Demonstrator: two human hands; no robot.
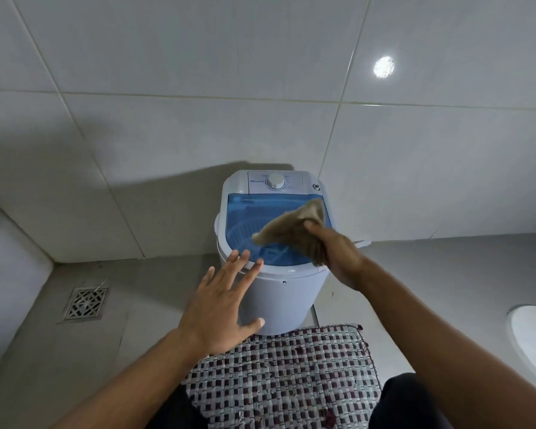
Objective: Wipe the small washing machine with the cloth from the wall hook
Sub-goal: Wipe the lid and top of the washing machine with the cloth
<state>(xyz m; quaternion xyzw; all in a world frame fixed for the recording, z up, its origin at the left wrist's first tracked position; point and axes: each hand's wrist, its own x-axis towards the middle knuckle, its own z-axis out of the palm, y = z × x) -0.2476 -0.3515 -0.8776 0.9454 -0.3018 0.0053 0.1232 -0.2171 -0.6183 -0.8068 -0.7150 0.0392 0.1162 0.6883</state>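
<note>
A small white washing machine with a see-through blue lid and a round dial stands on the floor against the tiled wall. My right hand grips a brown cloth, which hangs over the right half of the lid; whether it touches the lid I cannot tell. My left hand is spread flat with its fingers apart, in front of the machine's left front rim, holding nothing.
A checked woven mat lies on the floor just in front of the machine. A metal floor drain sits to the left. A white curved fixture is at the right edge. A low tiled ledge runs along the left.
</note>
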